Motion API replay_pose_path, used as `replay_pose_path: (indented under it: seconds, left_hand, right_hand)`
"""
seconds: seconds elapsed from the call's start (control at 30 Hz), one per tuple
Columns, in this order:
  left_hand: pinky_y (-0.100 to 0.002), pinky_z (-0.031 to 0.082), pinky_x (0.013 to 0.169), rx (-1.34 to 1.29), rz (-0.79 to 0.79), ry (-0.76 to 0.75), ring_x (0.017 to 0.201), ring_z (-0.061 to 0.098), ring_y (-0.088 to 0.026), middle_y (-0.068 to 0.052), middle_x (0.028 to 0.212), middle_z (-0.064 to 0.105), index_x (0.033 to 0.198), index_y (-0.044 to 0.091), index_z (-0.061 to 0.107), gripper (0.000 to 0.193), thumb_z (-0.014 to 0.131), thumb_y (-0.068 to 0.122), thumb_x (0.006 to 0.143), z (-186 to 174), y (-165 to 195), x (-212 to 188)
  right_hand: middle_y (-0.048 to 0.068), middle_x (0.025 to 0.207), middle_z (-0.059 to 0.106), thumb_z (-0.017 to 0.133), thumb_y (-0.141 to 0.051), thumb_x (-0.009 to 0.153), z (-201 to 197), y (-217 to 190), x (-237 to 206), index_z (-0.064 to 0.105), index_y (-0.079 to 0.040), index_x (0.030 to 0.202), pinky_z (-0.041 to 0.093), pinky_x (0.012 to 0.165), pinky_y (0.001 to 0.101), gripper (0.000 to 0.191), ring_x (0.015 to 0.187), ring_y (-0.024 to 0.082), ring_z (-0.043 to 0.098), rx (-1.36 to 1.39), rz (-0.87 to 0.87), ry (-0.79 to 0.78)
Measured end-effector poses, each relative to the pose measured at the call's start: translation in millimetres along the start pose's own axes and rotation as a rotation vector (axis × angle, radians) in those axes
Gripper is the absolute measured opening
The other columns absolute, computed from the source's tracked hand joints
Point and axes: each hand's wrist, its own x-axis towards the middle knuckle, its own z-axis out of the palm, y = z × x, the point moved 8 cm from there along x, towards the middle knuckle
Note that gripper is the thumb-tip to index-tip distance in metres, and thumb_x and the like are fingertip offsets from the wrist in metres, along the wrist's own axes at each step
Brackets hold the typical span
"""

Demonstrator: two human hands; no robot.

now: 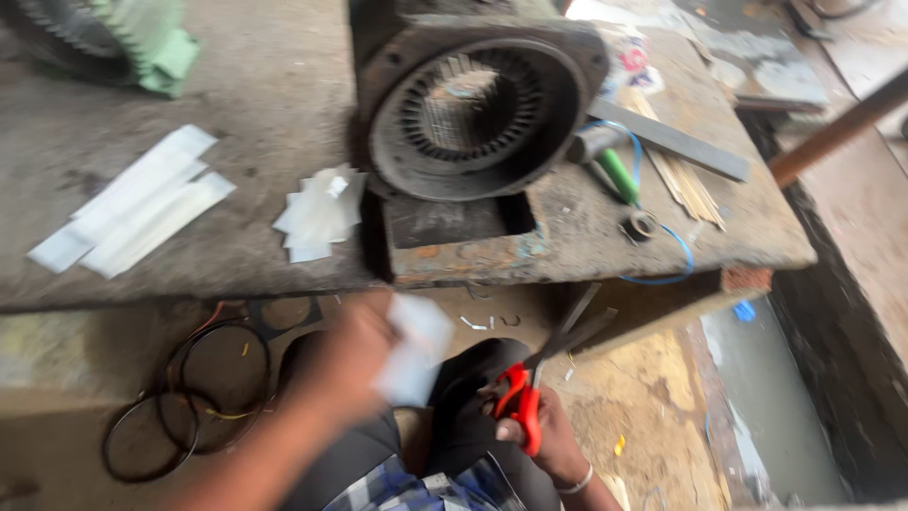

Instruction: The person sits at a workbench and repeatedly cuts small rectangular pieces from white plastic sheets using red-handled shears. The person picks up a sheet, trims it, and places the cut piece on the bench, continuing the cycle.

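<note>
R hand (544,431) seen low centre, fingers threaded thru the red loops of the scissors (539,383); blades parted, tips aimed up and to the right, toward the bench edge. Grip looks curled shut around the handles. L hand (345,364) is blurred by motion; a white paper piece (414,348) is pinched at its fingertips, exact finger layout can't be told. Paper lies just left of the scissors' blades, close but apart; its long axis runs roughly up-down, tilted. R hand is the nearer one to the blades' gap, paper is to be found to its upper left.

Below/left on the floor, black wire loops (184,397) are seen. Further out, on the worn bench (274,85): a small stack of cut white pieces (320,213), longer white strips (132,201) well to the left. A motor stator housing (473,104) stands mid-bench, slots empty inside as far as visible. To its right: a green-handled tool (617,175), blue wire (676,251), flat metal bar (672,140), thin sticks (686,185).
</note>
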Motion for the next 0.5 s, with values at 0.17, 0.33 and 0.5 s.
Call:
replay_pose_path:
  seconds: [0.17, 0.33, 0.5]
  left_hand:
    - [-0.042, 0.057, 0.068, -0.255, 0.29, -0.11, 0.075, 0.074, -0.034, -0.016, 0.077, 0.072, 0.092, 0.003, 0.067, 0.017, 0.074, 0.016, 0.082, 88, 32, -55]
    - [-0.045, 0.054, 0.067, -0.041, 0.365, 0.112, 0.075, 0.073, -0.035, -0.015, 0.075, 0.073, 0.086, 0.006, 0.071, 0.023, 0.08, 0.027, 0.084, 40, 27, -29]
    - [-0.048, 0.055, 0.077, 0.186, 0.073, 0.686, 0.089, 0.072, -0.038, -0.021, 0.094, 0.073, 0.104, 0.003, 0.068, 0.028, 0.064, 0.031, 0.109, -177, -54, 56]
  right_hand:
    - [0.005, 0.086, 0.072, 0.093, -0.015, 0.07, -5, 29, -10, 0.069, 0.003, 0.103, 0.051, 0.064, 0.0251, 0.045, 0.073, 0.011, 0.064, 0.049, 0.07, 0.124]
    - [0.009, 0.066, 0.064, 0.094, -0.004, 0.073, -36, 52, -9, 0.068, 0.008, 0.088, 0.042, 0.045, 0.0254, 0.033, 0.05, 0.013, 0.055, -0.029, 0.123, 0.284]
    - [0.004, 0.066, 0.063, 0.091, -0.006, 0.07, -46, 49, 3, 0.065, 0.002, 0.085, 0.041, 0.044, 0.0242, 0.031, 0.049, 0.01, 0.053, -0.011, 0.101, 0.321]
